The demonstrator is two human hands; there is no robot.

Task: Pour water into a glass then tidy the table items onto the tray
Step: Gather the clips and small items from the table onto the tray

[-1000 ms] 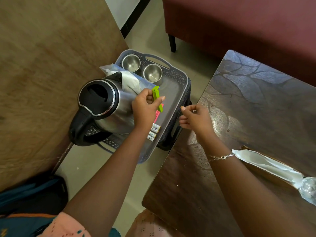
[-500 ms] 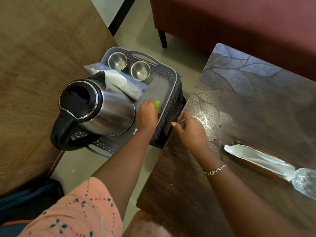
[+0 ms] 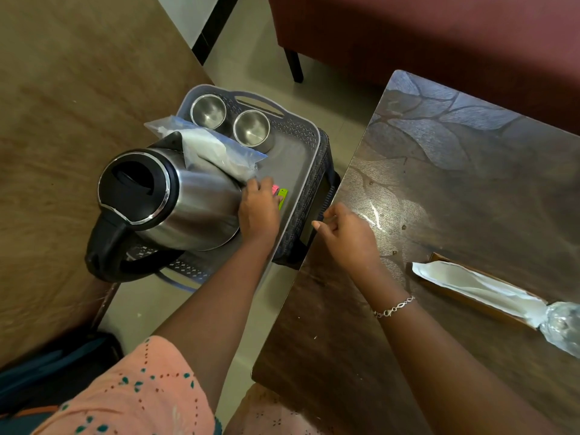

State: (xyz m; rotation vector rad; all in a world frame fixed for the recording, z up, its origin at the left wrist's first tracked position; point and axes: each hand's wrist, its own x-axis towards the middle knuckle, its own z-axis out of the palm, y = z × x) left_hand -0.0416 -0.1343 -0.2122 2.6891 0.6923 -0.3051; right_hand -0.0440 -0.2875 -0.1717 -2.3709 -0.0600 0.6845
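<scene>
A grey plastic tray (image 3: 317, 133) sits on a dark stool between two tables. In it stand a steel kettle (image 3: 188, 202) with a black lid and two steel cups (image 3: 208, 112) (image 3: 251, 127). A clear bag with white contents (image 3: 213, 149) leans on the kettle's spout. A green strip (image 3: 283, 197) and a pink strip (image 3: 275, 189) lie flat on the tray floor. My left hand (image 3: 259, 211) rests palm down beside the kettle, its fingertips touching both strips. My right hand (image 3: 348, 233) hovers at the dark table's corner, fingers loosely curled, holding nothing.
On the dark patterned table (image 3: 470, 183) lies a plastic-wrapped white bundle (image 3: 480, 290) on a wooden board, its knotted end at the right edge. A brown table (image 3: 62, 120) stands left of the tray. A red sofa (image 3: 439, 32) is behind.
My left hand has lowered the green strip from mid-air onto the tray floor next to the pink one. My right hand stayed near the table corner.
</scene>
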